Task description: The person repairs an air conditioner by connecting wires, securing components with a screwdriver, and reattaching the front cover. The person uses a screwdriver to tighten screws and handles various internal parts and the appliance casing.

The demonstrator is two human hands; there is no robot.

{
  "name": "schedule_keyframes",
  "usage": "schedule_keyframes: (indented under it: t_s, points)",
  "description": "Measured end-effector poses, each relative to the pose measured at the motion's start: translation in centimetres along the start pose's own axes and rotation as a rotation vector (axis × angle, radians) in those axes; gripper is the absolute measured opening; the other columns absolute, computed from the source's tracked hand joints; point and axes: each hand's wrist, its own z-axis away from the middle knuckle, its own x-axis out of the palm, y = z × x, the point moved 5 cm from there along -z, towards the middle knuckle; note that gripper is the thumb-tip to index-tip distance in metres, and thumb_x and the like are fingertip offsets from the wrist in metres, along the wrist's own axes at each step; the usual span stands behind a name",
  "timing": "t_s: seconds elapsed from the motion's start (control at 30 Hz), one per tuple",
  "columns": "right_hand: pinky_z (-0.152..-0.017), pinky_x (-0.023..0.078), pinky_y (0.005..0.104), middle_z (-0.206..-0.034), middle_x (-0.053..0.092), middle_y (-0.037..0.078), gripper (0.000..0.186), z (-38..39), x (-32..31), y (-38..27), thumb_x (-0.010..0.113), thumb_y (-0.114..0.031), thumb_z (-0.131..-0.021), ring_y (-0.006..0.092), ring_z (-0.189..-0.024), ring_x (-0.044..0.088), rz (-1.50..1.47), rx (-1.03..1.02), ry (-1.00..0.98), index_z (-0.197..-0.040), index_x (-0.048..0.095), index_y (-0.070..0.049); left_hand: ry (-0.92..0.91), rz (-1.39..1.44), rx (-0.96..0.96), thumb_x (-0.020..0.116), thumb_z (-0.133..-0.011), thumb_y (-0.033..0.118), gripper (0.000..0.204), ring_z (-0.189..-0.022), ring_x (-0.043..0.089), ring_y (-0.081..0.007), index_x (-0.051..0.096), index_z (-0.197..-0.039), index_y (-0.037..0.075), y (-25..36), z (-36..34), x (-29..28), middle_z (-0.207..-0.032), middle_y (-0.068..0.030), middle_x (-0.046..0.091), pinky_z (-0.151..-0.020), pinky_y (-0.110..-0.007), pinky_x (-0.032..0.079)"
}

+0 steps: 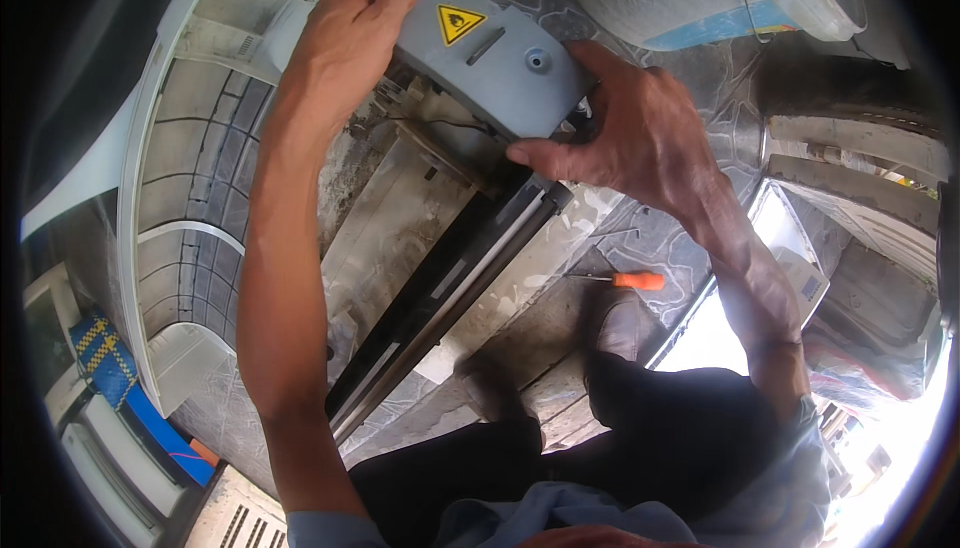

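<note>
Two hands hold the grey cover at the end of a long machine

The grey cover is at the top middle of the view, over the far end of the long machine. The left hand grips its left end, with the thumb pressed on top; the other fingers go partly out of sight behind the edge. The right hand closes around the right end, thumb at the near corner and forefinger at the far side. I cannot tell if the cover is fixed to the machine or loose.

The wire below the cover could, I think, be pinched or pulled, if the cover is tilted without care. An uneven pull by the two hands may crack a corner. A foot could also roll on the screwdriver, because it lies just beside a shoe.

The cover looks like smooth, hard plastic, boxy, with a narrow slot, a round recess and a yellow triangle label. The machine is pale, stained and dusty, with a long dark bar along it. To the left, a curved white casing carries fine mesh. The floor has an irregular stone pattern.
</note>
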Motion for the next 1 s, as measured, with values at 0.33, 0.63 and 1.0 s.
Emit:
schedule_keyframes:
  t_s: [0.33, 0.63, 1.0]
  points:
    - [-0.067, 0.060, 0.0442, -0.071, 0.073, 0.016, 0.078, -0.6, 0.4, 1.2, 0.084, -0.062, -0.082, 0.0326, -0.071, 0.077, -0.134, 0.065, -0.177, -0.127, 0.067, -0.001, -0.016, -0.100, 0.102, 0.050, -0.112, 0.033, 0.040, -0.134, 0.061, -0.0199, 0.068, -0.143, 0.017, 0.7, 0.7, 0.8, -0.141, -0.0052, 0.070, -0.118, -0.037, 0.042]
    - [-0.070, 0.060, 0.0376, -0.079, 0.078, 0.020, 0.070, -1.3, 0.8, 2.7, 0.085, -0.042, -0.090, 0.0254, -0.074, 0.080, -0.661, 0.249, -0.236, -0.140, 0.063, 0.001, 0.251, -0.165, 0.103, 0.060, -0.109, 0.029, 0.036, -0.115, 0.065, -0.0176, 0.068, -0.137, 0.006, -1.6, 0.3, 1.0, -0.123, -0.0090, 0.072, -0.103, -0.032, 0.050]
    - [-0.080, 0.054, 0.0286, -0.111, 0.073, 0.009, 0.040, 21.8, 3.0, 17.5, 0.062, -0.028, -0.108, 0.0135, -0.093, 0.068, -0.636, 0.508, -0.463, -0.135, 0.060, 0.003, -0.414, 0.065, 0.290, 0.063, -0.103, 0.009, 0.029, -0.111, 0.073, -0.0284, 0.067, -0.130, 0.002, 4.6, 18.1, 12.8, -0.121, -0.0178, 0.073, -0.091, -0.036, 0.059]
